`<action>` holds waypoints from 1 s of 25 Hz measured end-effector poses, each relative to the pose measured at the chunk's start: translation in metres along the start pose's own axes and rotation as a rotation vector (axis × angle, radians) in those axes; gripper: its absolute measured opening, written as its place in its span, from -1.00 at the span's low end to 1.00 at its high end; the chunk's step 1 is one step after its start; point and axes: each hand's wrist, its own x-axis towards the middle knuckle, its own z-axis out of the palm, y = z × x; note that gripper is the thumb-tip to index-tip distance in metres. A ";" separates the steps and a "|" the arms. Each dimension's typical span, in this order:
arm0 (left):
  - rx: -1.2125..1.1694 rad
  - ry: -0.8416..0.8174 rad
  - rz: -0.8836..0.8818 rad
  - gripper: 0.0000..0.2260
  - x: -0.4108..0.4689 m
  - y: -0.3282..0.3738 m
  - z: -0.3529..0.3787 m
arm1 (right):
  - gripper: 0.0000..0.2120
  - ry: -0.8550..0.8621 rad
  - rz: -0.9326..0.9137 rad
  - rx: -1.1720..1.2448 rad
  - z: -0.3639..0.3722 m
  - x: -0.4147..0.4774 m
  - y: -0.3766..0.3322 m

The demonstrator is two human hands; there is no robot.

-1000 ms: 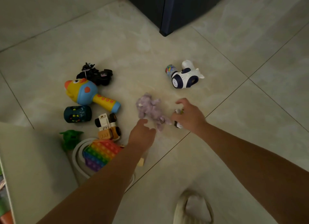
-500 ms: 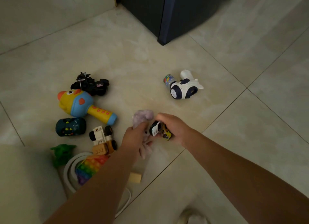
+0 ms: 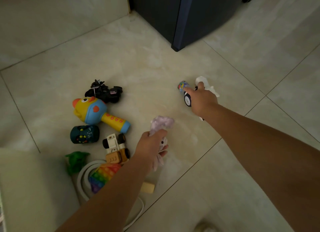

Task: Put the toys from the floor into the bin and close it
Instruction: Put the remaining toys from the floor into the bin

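My left hand grips a purple plush toy just above the floor, its head sticking out past my fingers. My right hand reaches far right and lies over a white and navy robot toy, thumb and fingers around its body. A bit of the small toy car shows under that wrist, held in the palm. A small colourful cylinder lies against the robot toy. A pale bin panel fills the lower left; its opening is out of view.
On the floor at left lie a black toy vehicle, a yellow and blue fish microphone, a dark teal toy, a white and tan truck, a green figure, a rainbow pop toy and a wooden block. A dark cabinet stands behind.
My left hand closed on the purple plush and lifted it. My right hand picked up the small car, then moved right onto the white robot toy.
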 end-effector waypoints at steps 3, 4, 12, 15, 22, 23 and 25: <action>-0.011 0.002 -0.006 -0.74 -0.008 -0.004 -0.006 | -0.46 0.086 0.007 0.047 0.008 -0.013 -0.006; -0.009 0.004 -0.003 -0.74 -0.011 -0.006 -0.008 | -0.47 0.084 -0.008 0.073 0.009 -0.019 -0.009; -0.144 0.060 0.079 -0.66 -0.081 0.011 -0.045 | -0.45 -0.123 -0.090 0.888 -0.026 -0.125 -0.051; -0.154 0.010 0.193 -0.60 -0.129 0.032 -0.071 | -0.48 -0.303 -0.160 1.180 -0.077 -0.173 -0.070; 0.078 -0.112 0.452 -0.61 -0.289 0.078 -0.182 | -0.55 -0.387 -0.427 1.180 -0.206 -0.274 -0.149; 0.116 -0.115 0.481 -0.66 -0.314 0.081 -0.201 | -0.56 -0.411 -0.457 1.143 -0.221 -0.287 -0.165; 0.231 -0.062 0.513 -0.69 -0.358 0.084 -0.238 | -0.58 -0.450 -0.492 1.066 -0.246 -0.312 -0.201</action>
